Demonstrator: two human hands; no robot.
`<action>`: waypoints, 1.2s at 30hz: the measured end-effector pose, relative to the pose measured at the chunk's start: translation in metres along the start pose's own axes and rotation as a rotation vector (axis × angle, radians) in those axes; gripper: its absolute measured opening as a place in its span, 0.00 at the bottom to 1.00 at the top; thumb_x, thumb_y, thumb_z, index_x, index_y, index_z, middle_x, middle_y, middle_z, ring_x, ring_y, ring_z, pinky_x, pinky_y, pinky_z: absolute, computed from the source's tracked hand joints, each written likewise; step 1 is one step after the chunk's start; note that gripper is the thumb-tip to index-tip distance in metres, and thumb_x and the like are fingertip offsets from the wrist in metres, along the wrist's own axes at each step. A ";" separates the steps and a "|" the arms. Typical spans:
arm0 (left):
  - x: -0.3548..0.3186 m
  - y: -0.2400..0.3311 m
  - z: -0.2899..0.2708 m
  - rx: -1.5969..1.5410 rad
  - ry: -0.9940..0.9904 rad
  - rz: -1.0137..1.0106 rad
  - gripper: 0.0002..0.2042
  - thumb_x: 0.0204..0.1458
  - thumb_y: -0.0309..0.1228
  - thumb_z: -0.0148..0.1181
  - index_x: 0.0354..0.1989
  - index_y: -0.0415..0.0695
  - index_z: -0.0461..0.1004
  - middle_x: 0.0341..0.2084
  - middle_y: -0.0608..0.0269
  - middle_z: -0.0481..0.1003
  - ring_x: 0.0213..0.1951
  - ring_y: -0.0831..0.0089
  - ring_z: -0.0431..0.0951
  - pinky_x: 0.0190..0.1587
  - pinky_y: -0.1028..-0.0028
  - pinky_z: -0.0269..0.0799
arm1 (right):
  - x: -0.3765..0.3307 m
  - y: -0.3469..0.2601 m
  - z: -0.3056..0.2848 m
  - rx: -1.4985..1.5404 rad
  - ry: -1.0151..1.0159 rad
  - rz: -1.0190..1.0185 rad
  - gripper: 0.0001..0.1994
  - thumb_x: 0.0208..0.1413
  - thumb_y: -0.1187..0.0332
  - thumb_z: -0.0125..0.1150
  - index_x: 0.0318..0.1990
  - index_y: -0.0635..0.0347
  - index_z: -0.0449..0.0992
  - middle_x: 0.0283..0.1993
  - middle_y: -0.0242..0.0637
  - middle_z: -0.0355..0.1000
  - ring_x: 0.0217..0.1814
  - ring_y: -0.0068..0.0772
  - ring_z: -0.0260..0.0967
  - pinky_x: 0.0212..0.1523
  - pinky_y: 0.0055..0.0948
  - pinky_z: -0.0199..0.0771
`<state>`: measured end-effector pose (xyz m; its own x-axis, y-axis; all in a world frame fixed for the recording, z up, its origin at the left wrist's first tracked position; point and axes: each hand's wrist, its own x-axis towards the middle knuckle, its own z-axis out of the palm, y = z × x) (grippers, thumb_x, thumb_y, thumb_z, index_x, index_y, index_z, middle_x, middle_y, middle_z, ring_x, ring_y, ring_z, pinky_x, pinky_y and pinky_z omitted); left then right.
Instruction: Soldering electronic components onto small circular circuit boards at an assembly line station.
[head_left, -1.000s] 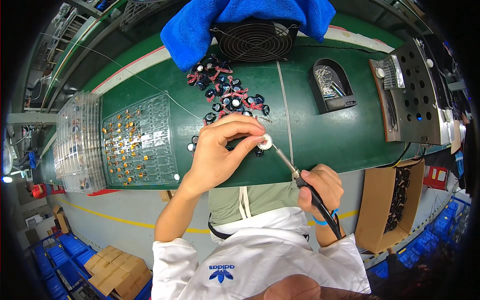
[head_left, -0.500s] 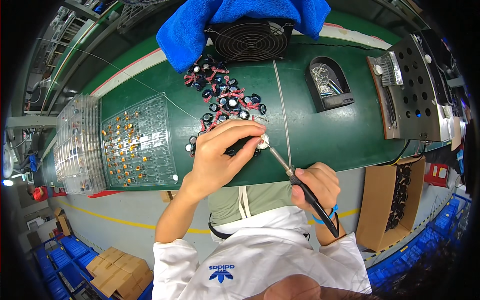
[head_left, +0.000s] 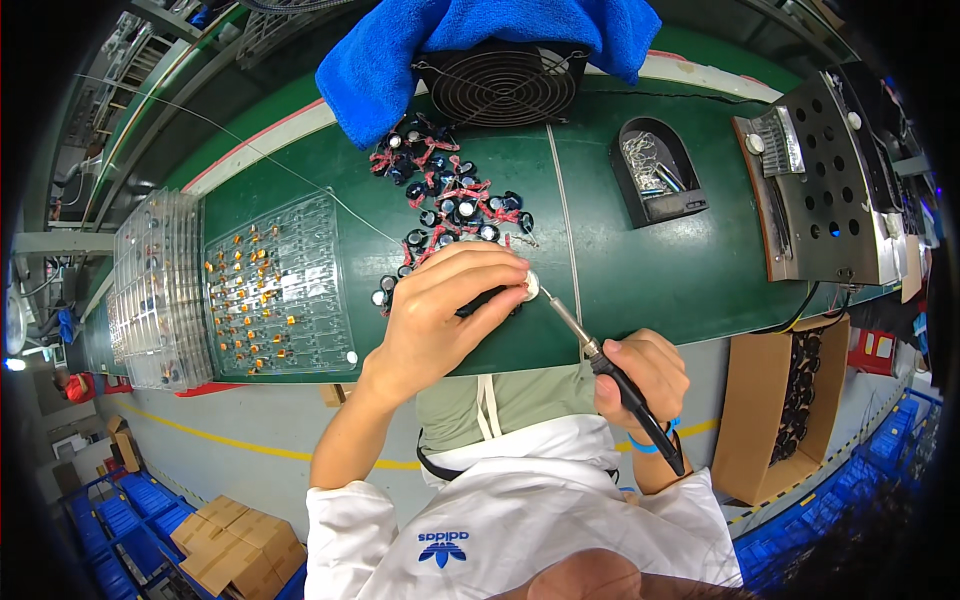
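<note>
Between the thumb and fingertips of my left hand [head_left: 435, 305] is a small round capacitor [head_left: 531, 286], its pale end turned to the right. The rest of it is hidden behind my fingers. A soldering iron [head_left: 622, 388] with a black handle lies in the grip of my right hand [head_left: 645, 375]. Its metal tip points up and left, close to the capacitor but slightly apart from it. Beyond my left hand spreads a pile of dark capacitors [head_left: 467, 209] with silver ends and red leads. A thin wire [head_left: 365, 218] runs from the upper left toward that hand.
A black fan [head_left: 503, 88] under a blue towel [head_left: 365, 90] stands at the back of the green bench [head_left: 690, 270]. Right of it are a black bin [head_left: 650, 207] of metal pieces and a perforated metal stand [head_left: 825, 180]. Clear trays [head_left: 275, 340] with orange parts lie left.
The iron's tip has drawn back a little to the right and down from the capacitor, along with my right hand. My left hand stays nearly in place, with the capacitor slightly turned.
</note>
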<state>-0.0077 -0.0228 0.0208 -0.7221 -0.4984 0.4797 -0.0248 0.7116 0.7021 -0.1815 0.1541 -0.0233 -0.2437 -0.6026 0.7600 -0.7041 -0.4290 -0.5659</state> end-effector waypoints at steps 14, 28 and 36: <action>-0.001 0.000 0.000 -0.093 -0.039 -0.118 0.08 0.51 0.17 0.69 0.41 0.35 0.83 0.40 0.55 0.85 0.44 0.61 0.86 0.50 0.66 0.81 | 0.002 0.004 -0.003 0.012 -0.064 -0.019 0.14 0.53 0.67 0.74 0.44 0.65 0.82 0.28 0.38 0.79 0.23 0.36 0.73 0.23 0.30 0.68; -0.001 -0.001 0.006 0.117 0.007 0.037 0.14 0.47 0.15 0.70 0.44 0.37 0.84 0.39 0.57 0.86 0.41 0.63 0.87 0.45 0.69 0.82 | 0.002 0.007 -0.001 0.001 -0.058 -0.050 0.15 0.61 0.62 0.70 0.41 0.68 0.80 0.24 0.41 0.76 0.19 0.37 0.71 0.21 0.31 0.68; 0.001 -0.004 0.003 0.153 -0.033 0.127 0.19 0.46 0.14 0.69 0.49 0.36 0.81 0.39 0.56 0.85 0.42 0.60 0.86 0.41 0.66 0.83 | 0.003 0.006 -0.001 -0.013 -0.087 -0.051 0.15 0.60 0.62 0.71 0.41 0.68 0.80 0.24 0.41 0.76 0.19 0.37 0.71 0.22 0.31 0.68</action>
<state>-0.0103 -0.0242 0.0167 -0.7482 -0.3851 0.5403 -0.0349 0.8360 0.5476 -0.1868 0.1502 -0.0239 -0.1494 -0.6366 0.7566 -0.7230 -0.4516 -0.5228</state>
